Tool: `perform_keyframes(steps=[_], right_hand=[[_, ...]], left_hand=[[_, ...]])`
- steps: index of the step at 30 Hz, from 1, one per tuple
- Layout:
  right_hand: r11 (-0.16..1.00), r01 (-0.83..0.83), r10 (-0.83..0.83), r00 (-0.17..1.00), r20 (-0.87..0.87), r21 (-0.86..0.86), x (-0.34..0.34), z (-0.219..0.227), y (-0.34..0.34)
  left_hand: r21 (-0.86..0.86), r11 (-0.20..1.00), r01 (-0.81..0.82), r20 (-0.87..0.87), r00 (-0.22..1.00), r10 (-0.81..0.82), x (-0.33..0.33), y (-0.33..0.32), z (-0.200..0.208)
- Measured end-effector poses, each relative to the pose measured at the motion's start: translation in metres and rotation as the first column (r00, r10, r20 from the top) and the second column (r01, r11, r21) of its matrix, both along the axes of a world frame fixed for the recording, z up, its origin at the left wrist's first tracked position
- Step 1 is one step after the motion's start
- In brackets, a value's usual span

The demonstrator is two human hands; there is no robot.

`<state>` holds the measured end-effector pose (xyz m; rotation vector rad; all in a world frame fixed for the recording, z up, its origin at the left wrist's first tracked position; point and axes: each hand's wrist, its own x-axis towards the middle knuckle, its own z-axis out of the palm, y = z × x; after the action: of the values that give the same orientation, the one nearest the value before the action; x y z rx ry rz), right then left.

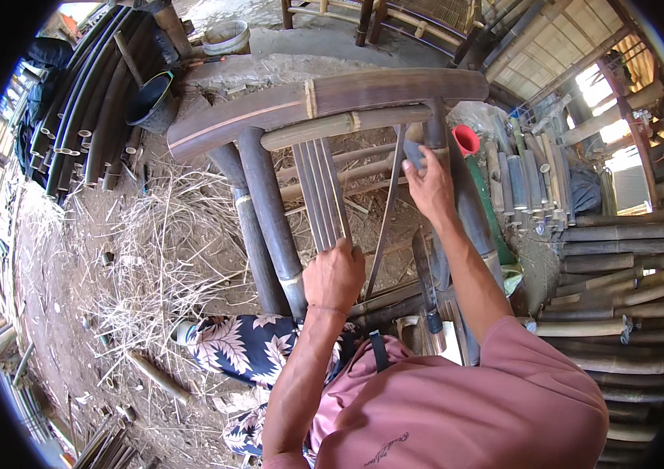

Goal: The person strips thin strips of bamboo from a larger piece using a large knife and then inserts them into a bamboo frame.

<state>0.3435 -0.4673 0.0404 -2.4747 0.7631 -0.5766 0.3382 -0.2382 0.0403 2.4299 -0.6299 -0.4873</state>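
Slats (319, 187) running inside a bamboo frame (246, 116).
Left hand (334, 275) is gripping their lower ends, apparently keeping them aligned; right hand (431, 187) is holding its grip open by the post (437, 125), contact unclear.

The brown earth floor (55, 313) carries a broad litter of pale shavings (176, 234) over its left half; 1 short bamboo length (158, 377) lies toward the near edge, thin strips (101, 447) bunched at the near left corner.
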Motion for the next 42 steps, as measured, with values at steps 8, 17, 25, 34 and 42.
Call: perform_keyframes(steps=[8,17,25,34,42], right_hand=[[0.992,-0.068,0.082,0.987,0.139,-0.103,0.0,-0.035,0.013],[0.57,-0.134,-0.174,0.944,0.279,0.811,0.058,-0.032,-0.039],[0.93,-0.158,0.069,0.962,0.263,0.332,-0.022,-0.007,-0.022],[0.981,0.097,0.06,0.676,-0.735,0.169,-0.326,-0.127,0.063],[0.795,0.136,0.043,0.96,-0.278,0.591,-0.343,-0.05,0.064]], left_hand=[[-0.249,0.968,-0.032,-0.035,0.999,0.024,-0.035,-0.066,-0.045],[-0.219,0.964,-0.149,0.302,0.929,0.212,-0.023,-0.053,-0.053],[-0.382,0.914,-0.138,0.304,0.915,0.266,-0.003,-0.019,-0.046],[-0.354,0.93,-0.094,0.1,0.985,0.137,-0.012,0.029,-0.077],[-0.343,0.939,-0.009,0.001,1.0,0.01,-0.031,-0.026,-0.062]])
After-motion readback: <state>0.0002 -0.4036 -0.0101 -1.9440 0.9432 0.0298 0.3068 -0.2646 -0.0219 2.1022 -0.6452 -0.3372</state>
